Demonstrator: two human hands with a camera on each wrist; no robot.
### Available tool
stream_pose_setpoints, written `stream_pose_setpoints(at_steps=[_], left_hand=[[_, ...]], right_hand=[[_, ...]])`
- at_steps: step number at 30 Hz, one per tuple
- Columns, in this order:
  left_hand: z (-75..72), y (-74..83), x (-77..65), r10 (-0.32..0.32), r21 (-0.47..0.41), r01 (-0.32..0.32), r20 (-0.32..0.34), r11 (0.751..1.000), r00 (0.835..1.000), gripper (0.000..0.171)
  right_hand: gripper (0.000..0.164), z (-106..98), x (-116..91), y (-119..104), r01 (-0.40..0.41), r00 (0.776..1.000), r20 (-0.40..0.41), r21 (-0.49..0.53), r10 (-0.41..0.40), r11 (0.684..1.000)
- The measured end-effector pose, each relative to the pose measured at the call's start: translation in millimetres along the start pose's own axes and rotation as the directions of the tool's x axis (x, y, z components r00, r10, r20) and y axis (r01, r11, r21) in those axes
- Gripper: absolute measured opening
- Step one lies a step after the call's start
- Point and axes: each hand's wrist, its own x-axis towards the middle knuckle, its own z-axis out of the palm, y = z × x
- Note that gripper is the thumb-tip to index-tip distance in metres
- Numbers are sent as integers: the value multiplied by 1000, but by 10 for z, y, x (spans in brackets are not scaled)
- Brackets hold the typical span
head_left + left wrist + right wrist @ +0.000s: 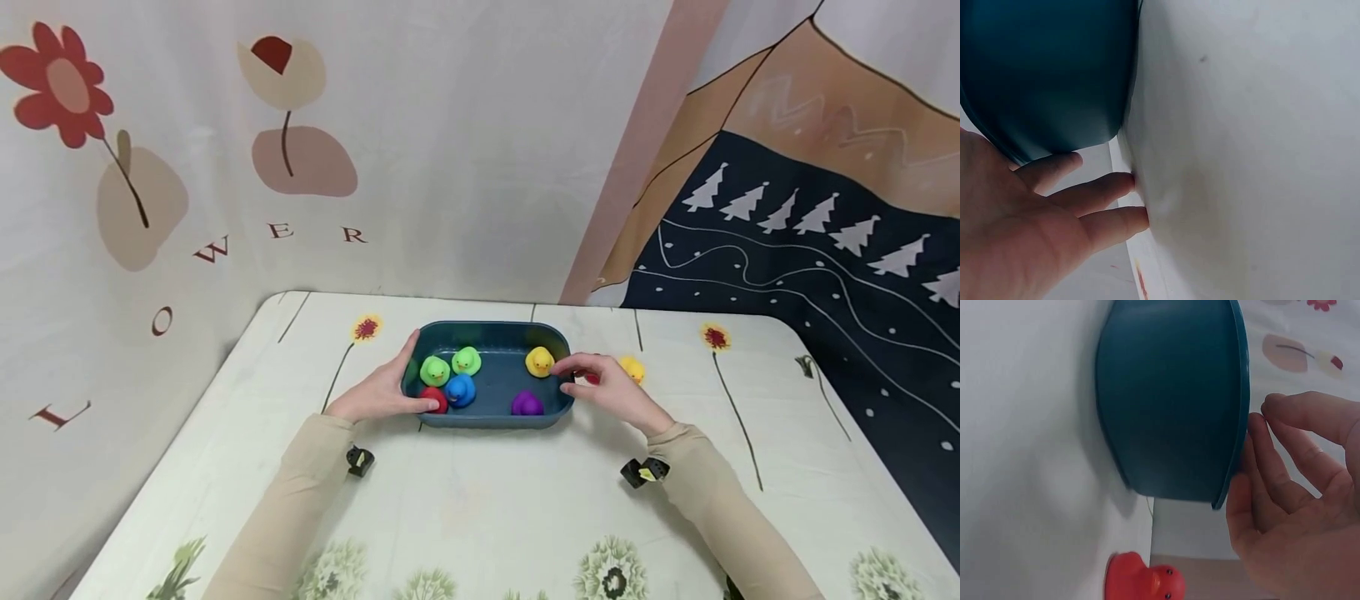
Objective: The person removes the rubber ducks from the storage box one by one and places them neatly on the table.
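A dark teal tray (495,421) stands on the table with rubber ducks inside. At its left end are a green duck (435,372), a second green duck (467,361), a blue duck (460,390) and a red duck (435,398). My left hand (382,387) holds this end, thumb over the rim by the red duck, other fingers outside. A yellow duck (539,362) and a purple duck (527,404) sit toward the right. My right hand (611,387) hovers at the right rim with loosely bent fingers, its index fingertip beside the yellow duck, pinching nothing.
Right of the tray, another red duck (1141,579) stands on the table, partly hidden by my right hand in the head view. Another yellow duck (632,368) is just beyond that hand. A patterned cloth (480,500) covers the table, and printed curtains (465,150) hang behind.
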Motion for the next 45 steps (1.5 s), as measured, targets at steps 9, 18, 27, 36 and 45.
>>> stream_pose_setpoints(at_steps=[9, 18, 27, 36, 45], left_hand=[[1, 2, -8, -5, 4, 5, -2, 1000, 1000, 116], [0, -2, -19, -8, 15, 8, 0, 1000, 1000, 117], [6, -18, -12, 1, 15, -1, -3, 1000, 1000, 117], [15, 17, -12, 8, 11, -8, -5, 1000, 1000, 116], [12, 2, -13, 6, 5, -6, -5, 1000, 1000, 117]], right_hand=[[23, 112, 55, -34, 89, 996, 29, -46, -88, 995], [25, 144, 92, -140, 49, 995, 94, -111, -39, 993], [27, 195, 146, -193, 69, 986, 155, -62, -59, 996], [32, 294, 213, -207, 93, 968, 243, -115, -63, 989], [32, 374, 302, -201, 22, 954, 299, -136, 20, 991]])
